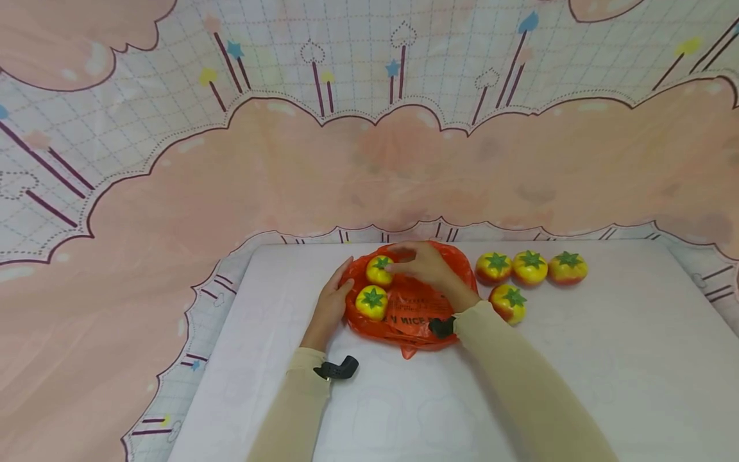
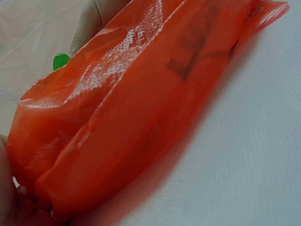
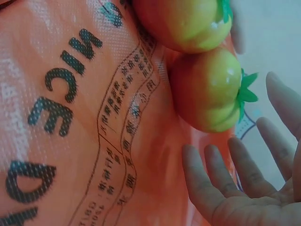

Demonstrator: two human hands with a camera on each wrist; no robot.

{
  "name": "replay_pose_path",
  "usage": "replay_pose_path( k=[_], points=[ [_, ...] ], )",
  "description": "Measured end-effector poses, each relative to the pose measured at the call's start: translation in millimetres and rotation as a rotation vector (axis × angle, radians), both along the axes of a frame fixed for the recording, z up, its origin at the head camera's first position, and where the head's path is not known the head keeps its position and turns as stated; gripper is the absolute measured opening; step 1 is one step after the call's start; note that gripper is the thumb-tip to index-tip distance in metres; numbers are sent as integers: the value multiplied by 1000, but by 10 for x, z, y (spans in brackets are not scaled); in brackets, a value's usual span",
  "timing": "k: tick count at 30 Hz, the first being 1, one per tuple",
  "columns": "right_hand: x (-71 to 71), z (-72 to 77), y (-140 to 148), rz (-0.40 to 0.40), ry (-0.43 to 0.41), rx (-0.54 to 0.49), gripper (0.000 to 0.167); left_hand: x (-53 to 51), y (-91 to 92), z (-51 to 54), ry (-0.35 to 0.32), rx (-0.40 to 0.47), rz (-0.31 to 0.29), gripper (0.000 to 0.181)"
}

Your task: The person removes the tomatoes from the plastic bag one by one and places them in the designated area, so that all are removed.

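Note:
A red plastic bag (image 1: 412, 321) with dark printing lies spread on the white table, its rim folded up into a low wall. Inside, at its left, sit two yellow-red toy tomatoes with green star-shaped leaves, a front tomato (image 1: 371, 303) and a back tomato (image 1: 379, 272). My left hand (image 1: 331, 301) holds the bag's left rim; thumb and fingers are round the plastic in the left wrist view. Over the bag, my right hand (image 1: 424, 263) has its fingers spread beside the back tomato. The right wrist view shows a gap between those fingers and the tomato (image 3: 207, 92).
Several more toy tomatoes stand on the table right of the bag: a row (image 1: 529, 268) at the back and a single tomato (image 1: 508, 304) in front, close to my right sleeve (image 1: 519, 366). A patterned cloth (image 1: 404, 173) hangs behind the table (image 1: 623, 359).

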State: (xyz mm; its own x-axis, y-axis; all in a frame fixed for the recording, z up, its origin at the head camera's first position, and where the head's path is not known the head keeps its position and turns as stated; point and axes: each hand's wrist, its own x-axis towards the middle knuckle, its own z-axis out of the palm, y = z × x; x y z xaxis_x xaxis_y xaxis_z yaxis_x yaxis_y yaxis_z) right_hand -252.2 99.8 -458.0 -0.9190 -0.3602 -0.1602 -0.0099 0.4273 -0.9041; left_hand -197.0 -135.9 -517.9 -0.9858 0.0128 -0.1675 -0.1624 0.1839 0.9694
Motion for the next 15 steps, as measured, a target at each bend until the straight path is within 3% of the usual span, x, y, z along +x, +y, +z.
replay_pose_path(
  k=[10, 15],
  points=[
    [1, -17, -65, -23, -12, -11, 51, 0, 0, -4, 15, 3, -1, 49],
    [-3, -56, -101, -17, 38, 10, 49, 8, 3, 1, 14, 12, -2, 49]
  ],
)
